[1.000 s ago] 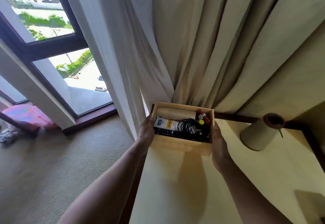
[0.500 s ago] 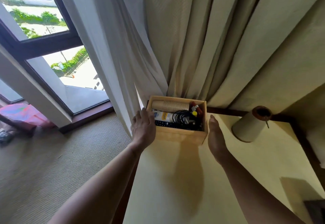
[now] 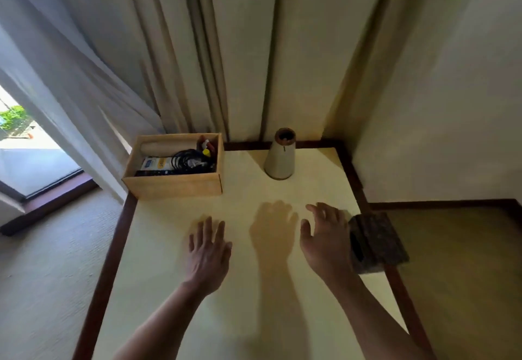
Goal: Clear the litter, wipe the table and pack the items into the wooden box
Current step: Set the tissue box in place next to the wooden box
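Observation:
The wooden box (image 3: 172, 185) sits at the far left corner of the cream table (image 3: 226, 289). Inside it lie a stack of paper cups (image 3: 166, 147), a white tube (image 3: 154, 163), a coiled black cable (image 3: 189, 160), a dark remote (image 3: 154, 173) and small bottles with red and yellow caps (image 3: 205, 147). My left hand (image 3: 207, 255) hovers over the middle of the table, fingers spread and holding nothing. My right hand (image 3: 324, 239) hovers to its right, fingers apart and empty, next to a dark box.
A cone-shaped lamp or vase (image 3: 281, 159) stands at the back of the table. A dark textured tissue box (image 3: 375, 242) sits at the right edge. Curtains (image 3: 197, 48) hang behind; carpet (image 3: 48, 275) and a window (image 3: 25, 150) lie to the left.
Both hands let go of the wooden box and pulled back toward me over the table. The view swung right and down, bringing the dark tissue box into sight.

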`<state>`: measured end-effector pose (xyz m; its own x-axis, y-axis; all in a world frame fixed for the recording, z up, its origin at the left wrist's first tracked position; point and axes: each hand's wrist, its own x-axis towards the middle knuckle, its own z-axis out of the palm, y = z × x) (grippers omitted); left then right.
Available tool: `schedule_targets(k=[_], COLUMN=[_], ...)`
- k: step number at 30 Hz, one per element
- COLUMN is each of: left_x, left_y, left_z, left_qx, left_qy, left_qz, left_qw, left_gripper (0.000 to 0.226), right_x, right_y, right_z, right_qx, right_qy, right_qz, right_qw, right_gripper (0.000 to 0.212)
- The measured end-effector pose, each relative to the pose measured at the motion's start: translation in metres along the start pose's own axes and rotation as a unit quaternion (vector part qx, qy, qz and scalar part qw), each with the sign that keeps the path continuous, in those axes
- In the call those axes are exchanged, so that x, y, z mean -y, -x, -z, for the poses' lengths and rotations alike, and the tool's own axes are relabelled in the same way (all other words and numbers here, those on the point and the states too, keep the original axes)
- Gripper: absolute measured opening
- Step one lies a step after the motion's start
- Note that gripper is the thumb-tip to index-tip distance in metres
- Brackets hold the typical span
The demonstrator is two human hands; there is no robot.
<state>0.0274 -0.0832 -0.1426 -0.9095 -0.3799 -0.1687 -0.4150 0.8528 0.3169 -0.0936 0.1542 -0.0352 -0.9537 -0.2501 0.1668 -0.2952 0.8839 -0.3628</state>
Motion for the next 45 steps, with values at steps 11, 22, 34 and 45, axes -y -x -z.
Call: schedule_targets(k=[11,22,34,45], left_x=[-0.016,0.017,0.021,0.023], left_y=[-0.002,-0.033,-0.034,-0.034], left_z=[-0.02,-0.004,-0.007,-0.006], left_qx=[0.02,0.002,-0.005,-0.002], left_qy=[-0.051,-0.055,-0.04,-0.046], left_qz=[0.031,0.019,0.005,0.002], left_qw=[0.998,0.998,0.999,0.999], left_gripper=[0.075,0.07,0.068,0.067], right_x=[-0.102,-0.016,0.06,0.07], right_y=[-0.007,-0.061,-0.109,-0.099], right_z=[0.035,-0.019,-0.112,-0.136], right_qx=[0.126,0.131,0.082,0.106], right_qy=[0.174,-0.333,-0.394,0.037], right_qz=[-0.12,-0.127,-0.127,0.182], right_qw=[0.969,0.925,0.906,0.977], right_gripper=[0.077,0.056,0.05,0.077])
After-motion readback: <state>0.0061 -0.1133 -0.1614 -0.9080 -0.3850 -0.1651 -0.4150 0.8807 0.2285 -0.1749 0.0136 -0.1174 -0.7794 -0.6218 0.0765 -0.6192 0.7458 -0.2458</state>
